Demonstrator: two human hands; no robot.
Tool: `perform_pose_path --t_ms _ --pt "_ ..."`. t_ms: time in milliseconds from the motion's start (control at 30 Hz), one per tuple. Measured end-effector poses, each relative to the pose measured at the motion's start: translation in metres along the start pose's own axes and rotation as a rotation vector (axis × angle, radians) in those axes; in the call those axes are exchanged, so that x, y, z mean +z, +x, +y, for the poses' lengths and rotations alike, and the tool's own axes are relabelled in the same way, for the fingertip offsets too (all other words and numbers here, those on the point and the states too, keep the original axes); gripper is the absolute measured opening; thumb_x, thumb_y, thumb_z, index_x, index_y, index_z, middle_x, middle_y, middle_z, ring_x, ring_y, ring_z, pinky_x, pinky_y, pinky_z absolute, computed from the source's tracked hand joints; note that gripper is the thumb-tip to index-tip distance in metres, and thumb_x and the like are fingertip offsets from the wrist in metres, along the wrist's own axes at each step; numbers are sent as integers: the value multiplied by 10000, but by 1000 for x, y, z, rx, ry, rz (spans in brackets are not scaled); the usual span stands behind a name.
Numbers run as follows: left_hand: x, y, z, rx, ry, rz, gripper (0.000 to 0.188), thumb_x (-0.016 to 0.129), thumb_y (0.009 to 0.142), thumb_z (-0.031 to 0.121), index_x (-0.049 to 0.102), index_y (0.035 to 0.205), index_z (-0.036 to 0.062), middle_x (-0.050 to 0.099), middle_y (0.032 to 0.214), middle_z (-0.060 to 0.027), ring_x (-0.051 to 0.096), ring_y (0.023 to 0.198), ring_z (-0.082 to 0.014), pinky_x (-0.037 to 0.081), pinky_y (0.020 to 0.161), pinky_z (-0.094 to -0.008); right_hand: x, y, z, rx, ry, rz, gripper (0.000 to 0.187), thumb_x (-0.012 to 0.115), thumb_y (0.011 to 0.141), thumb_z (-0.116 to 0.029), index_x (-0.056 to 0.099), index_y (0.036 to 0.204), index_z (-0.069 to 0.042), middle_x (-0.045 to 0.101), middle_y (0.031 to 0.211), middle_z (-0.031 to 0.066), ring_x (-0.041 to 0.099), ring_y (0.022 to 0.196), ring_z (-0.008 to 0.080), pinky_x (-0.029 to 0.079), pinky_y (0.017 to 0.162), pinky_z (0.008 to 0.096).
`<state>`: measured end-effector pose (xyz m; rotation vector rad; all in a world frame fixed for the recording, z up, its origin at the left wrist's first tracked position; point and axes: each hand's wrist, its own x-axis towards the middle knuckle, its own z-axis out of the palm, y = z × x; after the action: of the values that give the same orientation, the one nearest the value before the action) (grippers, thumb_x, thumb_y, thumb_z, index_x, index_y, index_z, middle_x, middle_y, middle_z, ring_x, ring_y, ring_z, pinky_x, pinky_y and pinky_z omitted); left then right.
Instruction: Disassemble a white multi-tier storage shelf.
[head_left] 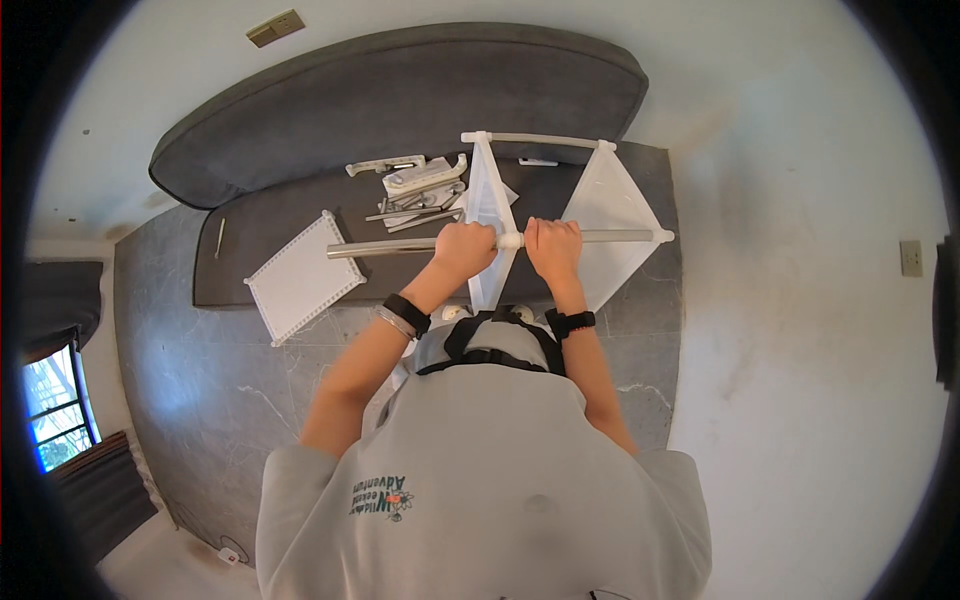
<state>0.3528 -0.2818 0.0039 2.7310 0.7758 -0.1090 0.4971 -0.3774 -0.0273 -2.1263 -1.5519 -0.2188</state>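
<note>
A partly assembled shelf rack lies on its side before me, with two white shelf panels, the nearer one point(485, 185) at left and the other point(608, 205) at right. A long metal tube point(385, 247) runs through a white corner joint point(510, 241) and sticks out to the left. My left hand point(467, 250) is closed round this tube just left of the joint. Just right of the joint, my right hand point(553, 247) is wrapped round the tube section point(615, 236) that leads to the right panel's corner. A second tube point(545, 140) joins the panels at the far side.
On the grey sofa point(275, 225) lie several loose metal tubes point(420, 215) and white plastic parts point(425, 175). A loose white shelf panel point(305, 278) rests over the sofa's front edge at left. Grey tiled floor point(240, 370) is below, and a white wall point(790, 300) stands at right.
</note>
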Motion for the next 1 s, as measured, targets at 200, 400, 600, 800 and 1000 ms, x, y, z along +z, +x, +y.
perform_pose_path --t_ms 200,400,600,800,1000 --pt "-8 20 -24 -64 -366 -441 328 640 684 327 627 786 16 626 714 -163 614 669 -325 476 617 -395 2 0 0 2 11 -21 317 479 836 -164 534 541 -61 552 534 96 536 521 260 377 587 383" --pt "12 -7 -108 -120 -554 -376 344 619 763 313 566 843 -17 599 801 -196 580 725 -285 449 673 -373 3 5 17 94 -27 2 299 454 844 -147 515 570 -42 518 542 118 506 531 288 368 604 391" --pt "68 -21 -196 -263 -367 563 329 586 848 285 520 1017 9 607 830 -128 566 768 -291 449 717 -354 4 -3 20 80 9 -10 281 443 843 -134 503 586 -40 493 544 121 477 544 302 350 604 400" --pt "112 -26 -262 -897 -1912 987 305 579 872 331 581 985 48 573 919 -11 519 802 -86 443 723 -218 2 1 8 104 -5 -133 264 435 832 -137 519 603 -36 512 578 114 496 593 282 364 656 390" --pt "201 -5 -292 -1237 -2305 1026 325 654 816 309 589 976 33 579 882 -16 564 818 -102 499 761 -195 2 6 6 142 32 -210 243 415 841 -123 504 630 -41 497 593 100 476 595 285 360 669 389"
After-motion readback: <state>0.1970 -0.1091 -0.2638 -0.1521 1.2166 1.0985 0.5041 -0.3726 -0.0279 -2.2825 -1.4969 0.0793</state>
